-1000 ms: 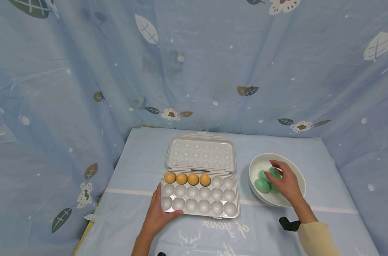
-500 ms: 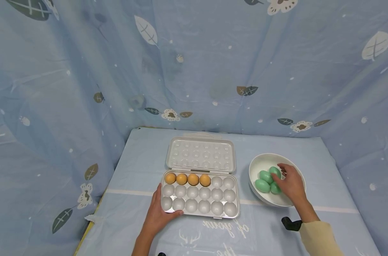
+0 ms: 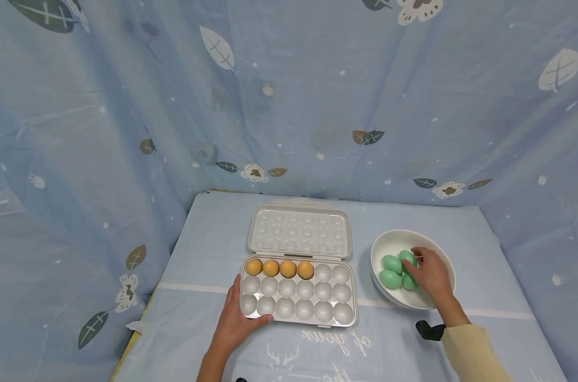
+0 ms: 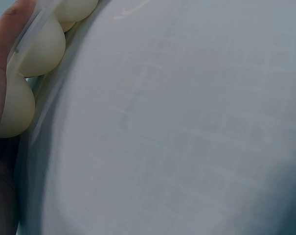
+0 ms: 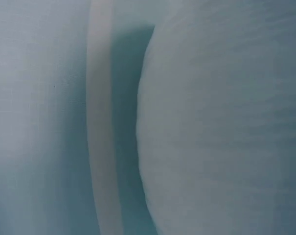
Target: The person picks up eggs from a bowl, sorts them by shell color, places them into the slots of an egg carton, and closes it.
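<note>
blue cloth-covered table (image 3: 203, 228) | left: open egg carton (image 3: 287, 287) | right: white bowl (image 3: 394, 240)

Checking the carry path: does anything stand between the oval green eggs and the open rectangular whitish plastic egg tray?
The tray-side wall of the round white bowl stands between the green eggs and the egg tray. Nothing else visible does; the left hand is at the tray's left end.

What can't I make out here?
Head: whether the right hand grips a green egg; the hand hides part of the contact.
Head: part of the white bowl, covered by that hand.
Left wrist: most of the left hand, cut off by the left edge.
</note>
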A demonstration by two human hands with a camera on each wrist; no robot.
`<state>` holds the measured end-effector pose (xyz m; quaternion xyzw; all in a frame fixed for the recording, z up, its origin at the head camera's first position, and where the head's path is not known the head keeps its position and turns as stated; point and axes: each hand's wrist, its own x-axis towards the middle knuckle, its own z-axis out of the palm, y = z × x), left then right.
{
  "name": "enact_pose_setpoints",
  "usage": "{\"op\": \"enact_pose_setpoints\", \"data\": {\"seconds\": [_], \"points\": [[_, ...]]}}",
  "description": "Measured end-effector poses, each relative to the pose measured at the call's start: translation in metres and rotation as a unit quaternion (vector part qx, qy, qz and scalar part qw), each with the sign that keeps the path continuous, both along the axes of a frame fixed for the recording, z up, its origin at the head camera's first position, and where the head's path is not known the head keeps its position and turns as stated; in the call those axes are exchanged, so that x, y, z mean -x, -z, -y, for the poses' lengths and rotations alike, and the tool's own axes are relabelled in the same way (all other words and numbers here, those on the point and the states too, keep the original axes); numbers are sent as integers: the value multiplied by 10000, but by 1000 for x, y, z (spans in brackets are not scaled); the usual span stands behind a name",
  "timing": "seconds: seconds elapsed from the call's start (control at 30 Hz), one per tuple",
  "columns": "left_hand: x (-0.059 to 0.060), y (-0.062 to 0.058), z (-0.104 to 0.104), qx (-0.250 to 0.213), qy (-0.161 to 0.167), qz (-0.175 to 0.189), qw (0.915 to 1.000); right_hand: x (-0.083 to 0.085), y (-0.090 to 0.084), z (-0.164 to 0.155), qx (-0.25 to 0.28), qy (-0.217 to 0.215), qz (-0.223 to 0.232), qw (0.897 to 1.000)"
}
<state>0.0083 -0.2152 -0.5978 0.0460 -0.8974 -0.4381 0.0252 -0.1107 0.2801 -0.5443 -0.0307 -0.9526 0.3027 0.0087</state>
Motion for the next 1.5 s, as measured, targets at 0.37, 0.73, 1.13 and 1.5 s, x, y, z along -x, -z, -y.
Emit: {"op": "enact_pose_setpoints", "data": {"seconds": [0.37, 0.73, 1.13, 1.5], "points": [[-1, 3, -1, -16, -44, 26, 10000, 4, 5, 2, 92, 65, 258, 9996], [0, 3, 0, 54, -60, 12, 10000, 0, -14, 11, 420, 159, -265, 9986], [1, 4, 0, 186, -38, -230, 9996, 0, -36, 34, 1017, 118, -1010, 9896], [-1, 1, -1, -56, -46, 29, 10000, 4, -42, 67, 1492, -114, -1378, 9791]]}}
